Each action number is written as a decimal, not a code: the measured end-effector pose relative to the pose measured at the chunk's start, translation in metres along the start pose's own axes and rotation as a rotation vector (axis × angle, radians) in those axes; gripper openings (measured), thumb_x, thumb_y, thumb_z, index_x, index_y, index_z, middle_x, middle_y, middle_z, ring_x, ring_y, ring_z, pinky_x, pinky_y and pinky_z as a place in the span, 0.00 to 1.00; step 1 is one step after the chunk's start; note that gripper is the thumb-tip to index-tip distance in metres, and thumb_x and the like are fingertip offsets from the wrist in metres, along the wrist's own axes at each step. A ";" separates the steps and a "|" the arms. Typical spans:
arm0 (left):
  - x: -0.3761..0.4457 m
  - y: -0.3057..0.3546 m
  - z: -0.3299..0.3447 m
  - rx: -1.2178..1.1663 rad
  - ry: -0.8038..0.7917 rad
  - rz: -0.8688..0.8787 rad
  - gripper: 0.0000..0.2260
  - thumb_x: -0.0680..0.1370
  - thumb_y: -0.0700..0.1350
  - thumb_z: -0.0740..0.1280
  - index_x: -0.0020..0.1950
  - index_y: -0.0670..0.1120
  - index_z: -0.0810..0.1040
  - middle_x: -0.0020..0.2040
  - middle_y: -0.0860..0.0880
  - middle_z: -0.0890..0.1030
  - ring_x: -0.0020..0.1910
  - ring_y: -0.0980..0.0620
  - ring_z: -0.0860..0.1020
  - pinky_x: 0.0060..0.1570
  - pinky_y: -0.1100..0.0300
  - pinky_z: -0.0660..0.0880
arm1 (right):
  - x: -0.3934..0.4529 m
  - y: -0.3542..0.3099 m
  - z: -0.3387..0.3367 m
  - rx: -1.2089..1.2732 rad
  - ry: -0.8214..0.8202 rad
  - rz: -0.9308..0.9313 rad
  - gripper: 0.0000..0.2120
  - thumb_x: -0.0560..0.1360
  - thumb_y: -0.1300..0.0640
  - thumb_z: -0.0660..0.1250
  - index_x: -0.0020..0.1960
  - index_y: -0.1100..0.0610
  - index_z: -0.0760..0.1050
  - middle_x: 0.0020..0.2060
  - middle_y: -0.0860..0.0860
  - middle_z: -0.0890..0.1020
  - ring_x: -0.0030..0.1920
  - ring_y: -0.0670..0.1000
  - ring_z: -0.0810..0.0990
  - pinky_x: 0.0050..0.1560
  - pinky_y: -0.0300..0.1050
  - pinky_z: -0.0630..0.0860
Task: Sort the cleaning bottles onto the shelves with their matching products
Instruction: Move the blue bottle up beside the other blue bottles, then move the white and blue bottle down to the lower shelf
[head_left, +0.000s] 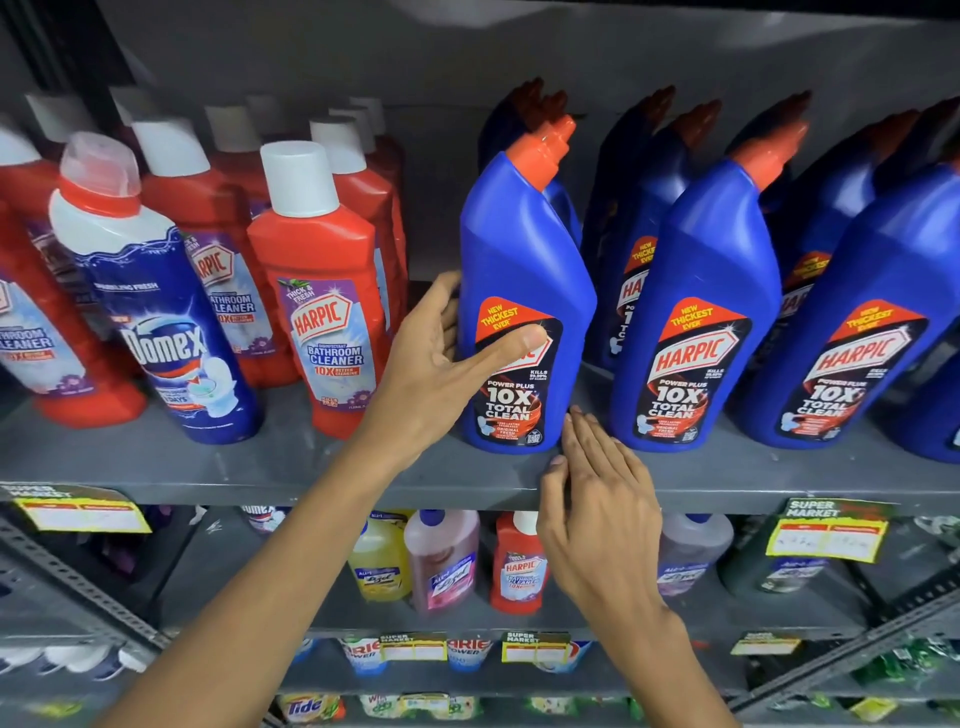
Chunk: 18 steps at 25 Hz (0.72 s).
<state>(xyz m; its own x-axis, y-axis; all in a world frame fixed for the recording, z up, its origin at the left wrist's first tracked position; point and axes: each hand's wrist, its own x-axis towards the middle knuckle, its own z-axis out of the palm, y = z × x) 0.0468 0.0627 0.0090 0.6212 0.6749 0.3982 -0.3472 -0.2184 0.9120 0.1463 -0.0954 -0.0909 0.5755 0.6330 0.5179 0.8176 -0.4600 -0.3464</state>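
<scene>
A blue Harpic bottle (524, 270) with an orange cap stands upright on the grey shelf (311, 473), at the left end of a row of like blue Harpic bottles (696, 312). My left hand (447, 358) wraps its left side, thumb across the label. My right hand (597, 499) hovers at the shelf's front edge, fingertips near the bottle's lower right corner, holding nothing. Left of it stand red Harpic bathroom cleaner bottles (322, 291), and a blue Domex bottle (156, 312) leans among them.
On the shelf below stand yellow (376, 564) and pink (441, 561) floor cleaner bottles and one red Harpic bottle (519, 564). Yellow price tags (826, 538) hang on the shelf edges. Detergent packs fill the lowest shelves.
</scene>
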 end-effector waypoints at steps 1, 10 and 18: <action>-0.003 -0.001 0.001 0.013 0.004 -0.032 0.20 0.76 0.46 0.82 0.66 0.55 0.81 0.60 0.54 0.91 0.58 0.56 0.90 0.55 0.63 0.86 | 0.000 -0.001 -0.001 0.018 0.011 -0.001 0.25 0.83 0.52 0.55 0.76 0.59 0.76 0.76 0.54 0.79 0.78 0.51 0.76 0.82 0.50 0.69; -0.126 0.009 -0.067 0.588 0.258 0.025 0.18 0.73 0.57 0.83 0.60 0.56 0.85 0.53 0.58 0.90 0.55 0.59 0.88 0.54 0.74 0.79 | -0.055 -0.047 -0.003 0.730 0.233 -0.107 0.21 0.83 0.59 0.67 0.75 0.56 0.77 0.76 0.49 0.80 0.77 0.54 0.77 0.80 0.51 0.71; -0.106 0.031 -0.203 0.642 0.759 0.202 0.11 0.81 0.55 0.77 0.45 0.50 0.81 0.40 0.56 0.86 0.40 0.62 0.82 0.48 0.66 0.79 | -0.026 -0.176 0.028 0.717 -0.443 -0.205 0.29 0.84 0.39 0.65 0.83 0.43 0.64 0.81 0.33 0.67 0.81 0.31 0.63 0.81 0.33 0.62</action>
<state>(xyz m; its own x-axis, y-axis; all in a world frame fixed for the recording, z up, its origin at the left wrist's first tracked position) -0.1725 0.1279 -0.0254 -0.0956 0.8042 0.5866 0.1860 -0.5645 0.8042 -0.0126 -0.0136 -0.0654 0.2477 0.9134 0.3231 0.6345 0.0991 -0.7665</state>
